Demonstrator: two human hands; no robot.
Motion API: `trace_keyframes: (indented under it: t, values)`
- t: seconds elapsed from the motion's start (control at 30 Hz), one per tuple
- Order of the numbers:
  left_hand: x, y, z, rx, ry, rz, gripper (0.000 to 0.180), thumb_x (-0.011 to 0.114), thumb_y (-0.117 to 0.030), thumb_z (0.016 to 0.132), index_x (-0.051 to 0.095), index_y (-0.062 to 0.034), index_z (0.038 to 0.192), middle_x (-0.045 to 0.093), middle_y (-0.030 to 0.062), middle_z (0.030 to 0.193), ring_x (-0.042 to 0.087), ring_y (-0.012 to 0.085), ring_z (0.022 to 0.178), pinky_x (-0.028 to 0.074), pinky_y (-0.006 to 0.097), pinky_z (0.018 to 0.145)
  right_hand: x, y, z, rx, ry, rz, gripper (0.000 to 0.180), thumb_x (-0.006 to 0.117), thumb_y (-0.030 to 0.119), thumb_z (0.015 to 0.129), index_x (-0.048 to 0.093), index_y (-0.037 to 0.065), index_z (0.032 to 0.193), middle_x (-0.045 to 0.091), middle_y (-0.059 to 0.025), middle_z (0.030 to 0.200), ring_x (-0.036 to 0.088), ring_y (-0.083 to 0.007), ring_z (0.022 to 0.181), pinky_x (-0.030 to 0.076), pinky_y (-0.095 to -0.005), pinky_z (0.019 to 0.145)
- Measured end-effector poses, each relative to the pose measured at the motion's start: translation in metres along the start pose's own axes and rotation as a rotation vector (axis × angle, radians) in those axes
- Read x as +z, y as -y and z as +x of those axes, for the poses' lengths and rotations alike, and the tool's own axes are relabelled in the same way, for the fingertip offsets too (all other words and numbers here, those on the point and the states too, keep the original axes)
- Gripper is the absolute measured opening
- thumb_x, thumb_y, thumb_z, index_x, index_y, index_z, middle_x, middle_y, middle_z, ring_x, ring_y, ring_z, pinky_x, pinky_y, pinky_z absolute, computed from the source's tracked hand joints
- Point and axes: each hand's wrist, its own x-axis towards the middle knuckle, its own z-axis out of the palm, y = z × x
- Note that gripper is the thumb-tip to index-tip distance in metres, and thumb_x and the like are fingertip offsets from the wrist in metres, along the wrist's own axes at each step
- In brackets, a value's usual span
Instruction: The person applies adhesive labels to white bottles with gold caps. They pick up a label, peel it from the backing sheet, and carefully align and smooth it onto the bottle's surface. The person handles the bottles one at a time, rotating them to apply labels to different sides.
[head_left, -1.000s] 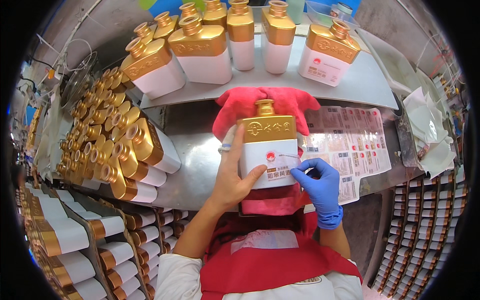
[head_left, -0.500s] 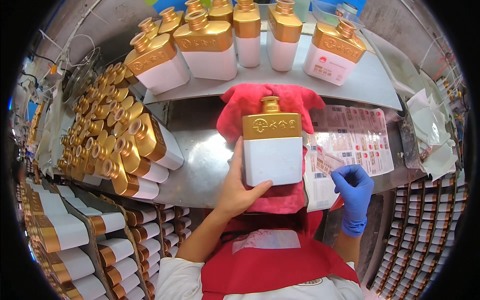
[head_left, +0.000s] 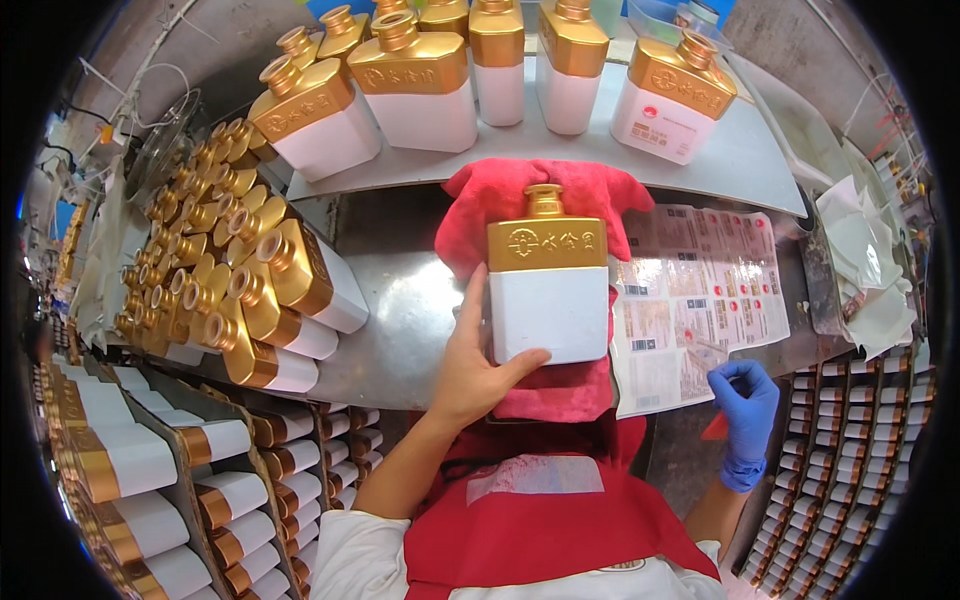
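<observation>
A flat-sided bottle [head_left: 549,312], white below and gold above, lies neck-away on a red cloth [head_left: 480,210]. My bare left hand [head_left: 483,365] grips its lower left side, the thumb across the bottom edge. To the right is a sheet of printed decals [head_left: 690,300]. Over that sheet's near edge, my right hand [head_left: 747,405], in a blue glove, pinches a small clear decal [head_left: 706,352]. Something red [head_left: 715,428] sticks out beside the gloved palm; its kind is hidden.
More bottles stand along a grey board [head_left: 520,148] at the back; the rightmost bottle [head_left: 668,105] bears a decal. Bottles crowd the left [head_left: 290,270] of the metal table [head_left: 395,330]. Racks of bottles flank me below. A tray with crumpled paper [head_left: 862,265] is at right.
My right hand has moved right and slightly nearer me, carrying the decal away from the bottle. My left hand and the bottle stay nearly in place.
</observation>
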Motion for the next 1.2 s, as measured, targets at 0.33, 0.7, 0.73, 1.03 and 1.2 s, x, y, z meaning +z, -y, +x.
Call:
trace_keyframes:
  t: [0.33, 0.7, 0.73, 1.03, 1.2]
  values:
    - [-0.015, 0.02, 0.001, -0.063, -0.12, -0.204, 0.049, 0.038, -0.02, 0.1, 0.03, 0.0041, 0.142, 0.045, 0.0105, 0.135, 0.039, 0.0167, 0.127, 0.029, 0.03, 0.106, -0.007, 0.004, -0.021, 0.075, 0.162, -0.147, 0.009, 0.073, 0.004, 0.073, 0.065, 0.001, 0.077, 0.062, 0.0016, 0.068, 0.05, -0.0022, 0.059, 0.039, -0.0178, 0.055]
    - [-0.004, 0.019, 0.001, 0.08, 0.006, -0.097, 0.08, 0.06, -0.002, 0.086, 0.009, 0.0018, 0.147, 0.034, 0.0143, 0.141, 0.035, 0.0222, 0.13, 0.029, 0.034, 0.107, 0.018, 0.007, -0.027, 0.248, 0.367, -0.031, 0.012, 0.074, 0.006, 0.073, 0.066, -0.001, 0.078, 0.062, 0.0018, 0.069, 0.052, -0.0023, 0.062, 0.042, -0.0186, 0.056]
    - [-0.003, 0.021, 0.001, 0.075, 0.005, -0.084, 0.084, 0.062, 0.0, 0.083, 0.008, 0.0018, 0.147, 0.033, 0.0145, 0.142, 0.036, 0.0227, 0.13, 0.029, 0.034, 0.107, 0.024, -0.011, -0.021, 0.108, 0.31, -0.074, 0.015, 0.074, 0.011, 0.074, 0.066, 0.0, 0.078, 0.062, -0.0001, 0.065, 0.053, -0.0041, 0.06, 0.043, -0.0203, 0.056]
    - [0.004, 0.015, 0.001, 0.051, 0.027, -0.062, 0.091, 0.065, 0.005, 0.077, 0.007, 0.0001, 0.147, 0.034, 0.0148, 0.14, 0.045, 0.0247, 0.123, 0.037, 0.037, 0.103, 0.043, -0.053, -0.015, 0.083, -0.094, -0.665, 0.029, 0.073, 0.035, 0.073, 0.066, 0.007, 0.076, 0.064, -0.0078, 0.066, 0.064, -0.0241, 0.062, 0.049, -0.034, 0.06]
    - [0.005, 0.015, 0.001, 0.032, 0.009, 0.006, 0.09, 0.064, 0.002, 0.079, 0.005, -0.0001, 0.147, 0.034, 0.0148, 0.14, 0.043, 0.0245, 0.124, 0.036, 0.037, 0.103, 0.027, -0.045, -0.014, 0.106, -0.13, -0.693, 0.028, 0.074, 0.034, 0.073, 0.066, 0.008, 0.08, 0.062, -0.0079, 0.068, 0.062, -0.0237, 0.06, 0.048, -0.034, 0.059]
